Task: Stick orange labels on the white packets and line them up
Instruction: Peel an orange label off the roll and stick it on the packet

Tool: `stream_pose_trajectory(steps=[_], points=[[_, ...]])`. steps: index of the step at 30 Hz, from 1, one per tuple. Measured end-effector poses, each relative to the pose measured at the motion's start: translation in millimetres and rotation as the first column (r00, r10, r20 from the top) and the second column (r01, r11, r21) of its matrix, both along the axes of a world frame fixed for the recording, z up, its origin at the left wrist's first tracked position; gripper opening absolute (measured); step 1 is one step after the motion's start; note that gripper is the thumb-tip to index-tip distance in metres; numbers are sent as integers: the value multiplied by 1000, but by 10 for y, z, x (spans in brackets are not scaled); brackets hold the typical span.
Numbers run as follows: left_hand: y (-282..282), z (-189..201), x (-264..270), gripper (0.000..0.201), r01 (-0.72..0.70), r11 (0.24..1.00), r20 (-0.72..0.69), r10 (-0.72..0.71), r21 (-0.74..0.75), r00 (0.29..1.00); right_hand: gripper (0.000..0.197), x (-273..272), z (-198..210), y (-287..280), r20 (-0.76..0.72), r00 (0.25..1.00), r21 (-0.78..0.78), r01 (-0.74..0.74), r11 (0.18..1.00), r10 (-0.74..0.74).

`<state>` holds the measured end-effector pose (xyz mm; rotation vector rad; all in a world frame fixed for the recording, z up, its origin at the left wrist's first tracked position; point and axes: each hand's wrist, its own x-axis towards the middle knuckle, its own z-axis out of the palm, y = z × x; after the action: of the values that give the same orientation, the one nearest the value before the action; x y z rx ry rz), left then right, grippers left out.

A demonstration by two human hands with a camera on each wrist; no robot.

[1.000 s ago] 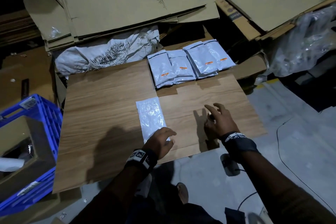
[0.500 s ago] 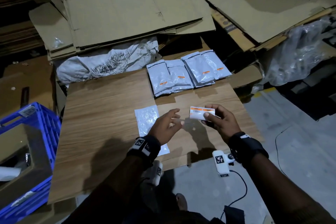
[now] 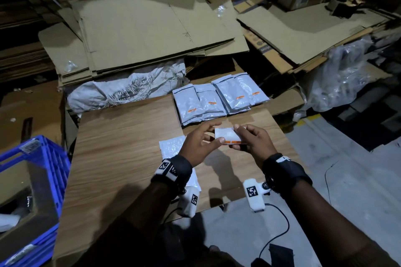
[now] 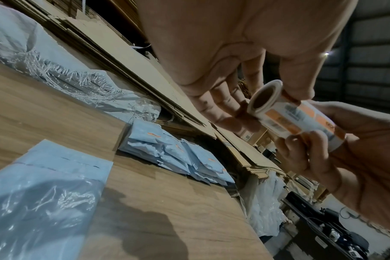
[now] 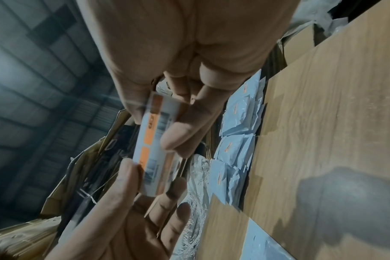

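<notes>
Here the wooden board [image 3: 121, 158] serves as the work surface. Four labelled packets [image 3: 219, 101] sit in a row at its far edge, presumably finished. One bare packet [image 3: 171, 147] lies flat below the left hand [image 3: 198, 147], likely awaiting its sticker. Both hands pinch the label roll [image 3: 226, 135] just above it, the right hand [image 3: 255, 144] gripping its other end.

Orange-label roll [image 3: 229, 136] aloft; unlabelled white packet [image 3: 171, 147] flat below
</notes>
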<state>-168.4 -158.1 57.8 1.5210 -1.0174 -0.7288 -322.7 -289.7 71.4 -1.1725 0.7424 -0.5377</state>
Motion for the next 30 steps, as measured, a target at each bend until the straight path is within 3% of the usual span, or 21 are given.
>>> stream_pose_trajectory(steps=[3, 7, 9, 12, 18, 21, 24, 30], points=[[-8, 9, 4, 26, -4, 1000, -5, 4, -8, 1000, 30, 26, 52, 43, -26, 1000, 38, -5, 999, 6], [32, 9, 24, 21, -50, 998, -75, 53, 29, 996, 19, -35, 109, 87, 41, 998, 75, -40, 996, 37], [53, 19, 23, 13, -67, 997, -65, 69, 39, 995, 27, -63, 96, 82, 47, 996, 36, -73, 997, 71], [68, 15, 7, 13, -56, 998, -127, 61, 37, 990, 34, -69, 53, 82, 46, 994, -49, -93, 994, 95], [97, 152, -13, 39, 3, 999, -251, 8, 44, 968, 44, -117, 137, 90, 43, 988, -151, -141, 978, 149], [106, 252, -35, 34, 94, 994, -262, -79, 48, 962, 54, -120, 192, 83, 40, 979, -185, -190, 964, 201], [103, 278, -63, 35, 168, 985, -256, -152, 41, 955, 50, -93, 245, 78, 67, 980, -194, -170, 966, 186], [101, 306, -128, 46, 110, 994, -277, -110, -15, 954, 21, -70, 302, 108, 105, 979, -273, -139, 952, 174]])
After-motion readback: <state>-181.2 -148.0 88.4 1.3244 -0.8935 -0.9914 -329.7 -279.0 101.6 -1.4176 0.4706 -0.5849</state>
